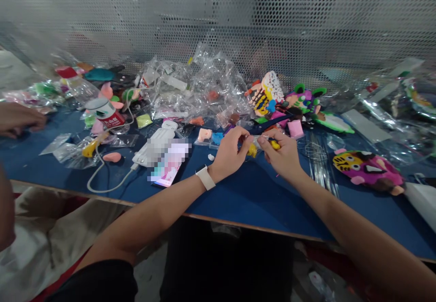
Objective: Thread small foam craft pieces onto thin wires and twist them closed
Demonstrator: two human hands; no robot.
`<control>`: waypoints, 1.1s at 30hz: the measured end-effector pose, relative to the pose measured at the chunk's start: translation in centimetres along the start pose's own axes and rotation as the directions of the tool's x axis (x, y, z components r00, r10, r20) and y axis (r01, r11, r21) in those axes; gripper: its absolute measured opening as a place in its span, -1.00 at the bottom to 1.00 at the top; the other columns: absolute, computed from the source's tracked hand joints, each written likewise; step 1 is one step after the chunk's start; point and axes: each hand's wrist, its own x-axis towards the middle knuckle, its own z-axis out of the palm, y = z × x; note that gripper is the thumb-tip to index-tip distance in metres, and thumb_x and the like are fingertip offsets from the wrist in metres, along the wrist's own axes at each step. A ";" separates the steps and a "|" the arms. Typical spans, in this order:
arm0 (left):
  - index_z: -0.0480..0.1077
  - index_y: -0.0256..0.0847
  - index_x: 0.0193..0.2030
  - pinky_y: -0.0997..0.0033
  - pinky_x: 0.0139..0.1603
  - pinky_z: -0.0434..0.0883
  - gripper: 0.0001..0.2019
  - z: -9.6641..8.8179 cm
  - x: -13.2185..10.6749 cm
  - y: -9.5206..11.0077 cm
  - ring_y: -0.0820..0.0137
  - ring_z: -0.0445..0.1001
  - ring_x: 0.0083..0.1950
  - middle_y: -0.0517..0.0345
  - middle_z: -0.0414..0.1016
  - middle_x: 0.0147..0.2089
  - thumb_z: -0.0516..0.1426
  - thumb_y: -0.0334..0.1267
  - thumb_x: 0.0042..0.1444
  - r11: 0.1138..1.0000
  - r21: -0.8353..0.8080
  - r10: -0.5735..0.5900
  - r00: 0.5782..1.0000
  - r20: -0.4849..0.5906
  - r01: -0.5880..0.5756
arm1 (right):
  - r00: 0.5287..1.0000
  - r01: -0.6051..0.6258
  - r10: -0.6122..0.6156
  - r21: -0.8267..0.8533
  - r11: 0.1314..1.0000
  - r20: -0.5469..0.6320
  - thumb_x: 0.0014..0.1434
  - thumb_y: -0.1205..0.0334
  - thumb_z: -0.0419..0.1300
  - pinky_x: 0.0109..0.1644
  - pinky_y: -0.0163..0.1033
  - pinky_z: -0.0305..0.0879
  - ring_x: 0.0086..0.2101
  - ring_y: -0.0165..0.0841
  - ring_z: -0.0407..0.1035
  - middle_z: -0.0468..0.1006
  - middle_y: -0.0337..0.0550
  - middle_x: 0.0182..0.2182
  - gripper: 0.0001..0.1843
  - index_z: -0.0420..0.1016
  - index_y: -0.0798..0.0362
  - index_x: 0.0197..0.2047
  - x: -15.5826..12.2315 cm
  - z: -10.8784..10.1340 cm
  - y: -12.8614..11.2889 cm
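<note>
From where I stand, both hands work close together over the blue table [259, 206]. The left hand [229, 156] pinches one side of a small clear bag [258, 141], thumb against fingers; the right hand [284, 154] grips the other side just as narrowly. Yellow clay [252, 151] shows beside the left fingertips, and more yellow by the right thumb. The bag is held between the hands, near the middle of the table.

A pink packet [295, 128] lies just beyond the right hand, a blue packet [217, 138] by the left. Left of the left wrist, with its white band [205, 178], are a lit phone [166, 170] and a power bank [157, 144]. A painted-looking mask [369, 170] lies off to the right. At far left rests a co-worker's hand [20, 118].
</note>
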 end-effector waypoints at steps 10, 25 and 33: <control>0.28 -0.14 -0.24 0.32 -0.22 0.41 -0.74 -0.2 0.2 0.2 0.40 0.39 -0.29 0.17 0.40 -0.31 0.05 -0.08 0.49 0.999 -0.039 -0.034 0.998 -0.057 0.032 | 0.993 -0.080 0.089 0.110 0.991 -0.082 0.13 -0.22 0.43 -0.70 -0.29 -0.04 -0.75 -0.45 0.09 0.24 -0.43 -0.73 -0.57 0.47 -0.07 -0.31 0.2 0.0 0.3; 0.27 -0.15 -0.20 0.36 -0.26 0.41 -0.84 -0.5 0.2 0.7 0.42 0.39 -0.31 0.18 0.41 -0.30 0.03 -0.25 0.47 0.999 -0.051 0.002 1.000 0.027 -0.001 | 0.990 -0.086 0.111 0.243 0.966 -0.090 0.07 -0.16 0.49 -0.69 -0.31 0.00 -0.75 -0.51 0.00 0.13 -0.50 -0.73 -0.60 0.48 -0.07 -0.33 0.4 -0.1 0.7; 0.36 -0.16 -0.05 0.11 0.07 0.39 -0.89 -7.0 -4.1 5.0 0.18 0.48 0.03 0.05 0.55 -0.05 0.05 -0.22 0.46 0.892 0.451 -0.073 0.976 0.203 -0.027 | 0.996 -0.042 0.019 0.270 0.962 0.086 0.09 -0.06 0.49 -0.67 -0.33 0.05 -0.71 -0.55 0.12 0.34 -0.39 -0.60 -0.65 0.53 0.00 -0.38 0.0 -0.3 0.2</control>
